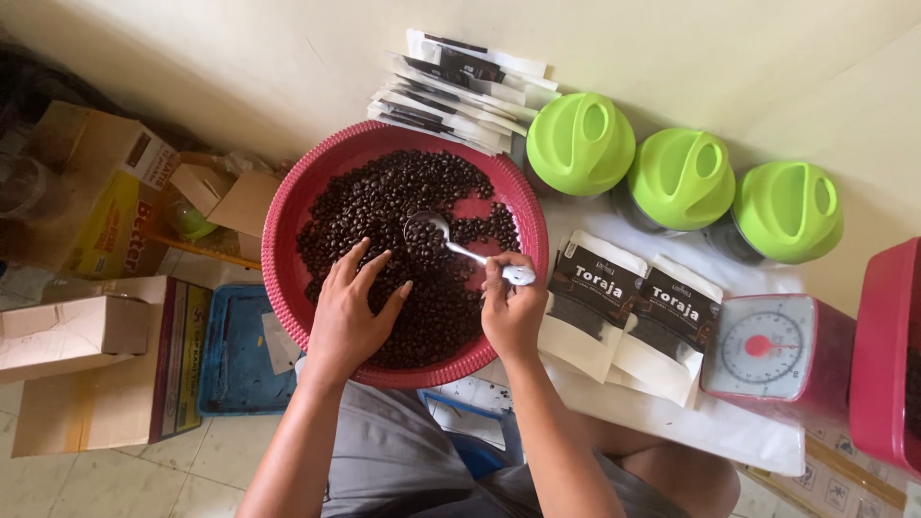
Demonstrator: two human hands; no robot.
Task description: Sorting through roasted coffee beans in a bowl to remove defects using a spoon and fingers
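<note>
Right hand [511, 312] grips spoon [460, 249], bowl end pointing upper-left.

Your arms are bare right down from the elbows: no sleeves in view, no watch, no bracelet. Your left hand [347, 315] carries no ring that shows, and the nails there look short and unpainted. Same story on your right hand [511, 312], plain and ungloved. Below the arms you're wearing grey shorts [384, 460] of soft, creased cloth, and your right knee pokes out bare.
</note>
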